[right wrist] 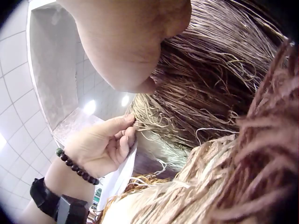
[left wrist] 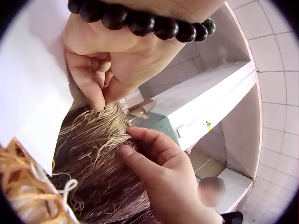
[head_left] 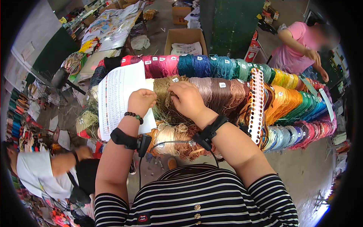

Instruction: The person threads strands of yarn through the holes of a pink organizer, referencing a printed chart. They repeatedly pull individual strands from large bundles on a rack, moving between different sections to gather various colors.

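Note:
Thick skeins of coloured thread hang side by side over a long rack in rows. My left hand [head_left: 142, 101] pinches at the olive thread [left wrist: 105, 123], thumb and forefinger tips together on its strands. Facing it, my right hand [head_left: 186, 99] also pinches strands of the same olive skein between thumb and forefinger. In the right wrist view, the left hand [right wrist: 110, 142] holds the skein's edge, while the back of the right hand hides its own fingertips. A printed sheet [head_left: 123, 94] of rows and numbers lies on the skeins beside my left hand.
A white card with punched holes [head_left: 257, 106], strung with threads, lies across the skeins to the right. Labelled dark and pink skeins [head_left: 162, 65] fill the row behind. A person in pink [head_left: 298, 49] stands at the far right, another in white [head_left: 47, 172] at the left.

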